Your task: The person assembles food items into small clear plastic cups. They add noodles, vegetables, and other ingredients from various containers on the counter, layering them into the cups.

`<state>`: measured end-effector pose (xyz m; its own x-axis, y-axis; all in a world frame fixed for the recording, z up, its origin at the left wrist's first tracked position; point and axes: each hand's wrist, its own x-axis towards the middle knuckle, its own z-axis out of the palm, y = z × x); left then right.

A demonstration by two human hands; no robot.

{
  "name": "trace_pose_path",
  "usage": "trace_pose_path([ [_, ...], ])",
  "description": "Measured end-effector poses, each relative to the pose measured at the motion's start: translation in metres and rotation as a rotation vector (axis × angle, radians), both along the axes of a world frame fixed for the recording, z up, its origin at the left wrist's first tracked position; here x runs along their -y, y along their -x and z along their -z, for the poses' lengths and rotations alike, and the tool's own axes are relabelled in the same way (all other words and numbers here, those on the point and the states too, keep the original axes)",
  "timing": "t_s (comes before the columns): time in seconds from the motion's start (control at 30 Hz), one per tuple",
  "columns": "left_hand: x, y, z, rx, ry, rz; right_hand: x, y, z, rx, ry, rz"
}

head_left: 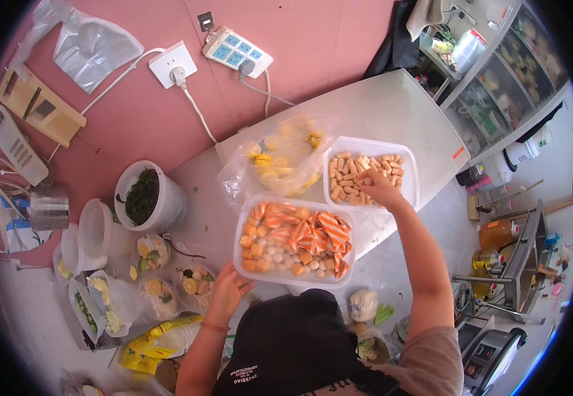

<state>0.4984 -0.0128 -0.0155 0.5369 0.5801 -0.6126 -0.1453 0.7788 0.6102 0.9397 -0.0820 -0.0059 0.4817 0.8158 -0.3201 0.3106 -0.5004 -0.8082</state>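
A white tray (408,198) holds many short, tan, sausage-like pieces (346,181). My right hand (380,189) reaches into it from the near right, fingers bunched together at the pieces; what lies between the fingertips is hidden. Closer to me stands a second white tray (239,254) with orange cubes (252,251), pale round balls (280,256) and orange-and-white striped pieces (309,234). My left hand (231,288) is beside this tray's near left corner, fingers stretched out and apart, seeming to touch its edge. Behind the trays lies a clear plastic bag (240,168) with yellow-wrapped items (276,165).
On the left are a white bucket of dark green leaves (142,198), an open white tub (98,228) and several filled clear bags (194,284). A power strip (237,51) and plugged socket (173,65) hang on the pink wall. Oil bottles (498,232) stand right, by a metal rack (521,264).
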Motion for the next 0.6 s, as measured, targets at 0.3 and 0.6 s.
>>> trace_pose_path([
  [0.3, 0.052, 0.078, -0.011, -0.13, 0.039, -0.246, 0.012, -0.009, 0.004, 0.05, -0.257, 0.198],
  [0.6, 0.063, 0.161, -0.028, -0.322, -0.388, 0.107, 0.014, 0.264, -0.074, -0.355, -0.398, 0.048],
])
